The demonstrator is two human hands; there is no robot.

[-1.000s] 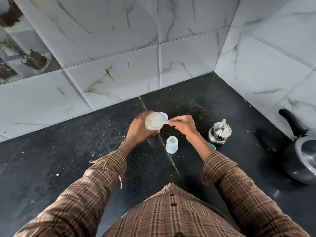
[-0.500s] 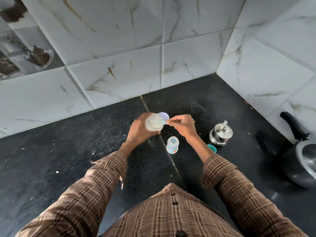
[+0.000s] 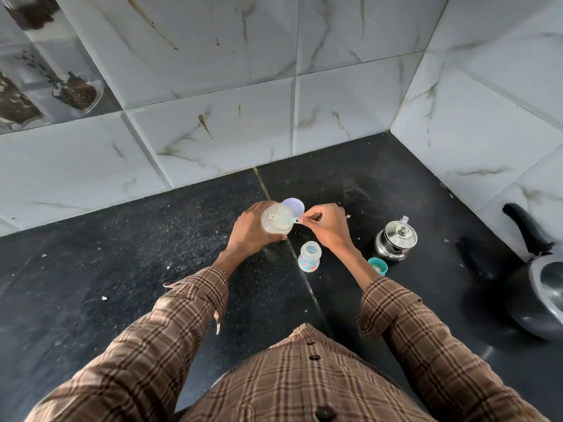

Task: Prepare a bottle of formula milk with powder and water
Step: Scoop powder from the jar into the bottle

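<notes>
gripping powder jar (image 3: 276, 222) in left hand (image 3: 250, 236), right hand (image 3: 328, 228) pinching scoop (image 3: 291, 220)

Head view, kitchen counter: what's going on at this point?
A person in a brown plaid shirt is scooping formula powder. The left hand grips a translucent powder jar, its pale lilac lid flipped open. The right hand pinches a small teal-handled scoop dipped into the jar. The small baby bottle with coloured print stands open on the black counter, beside a teal cap and a steel lidded pot.
</notes>
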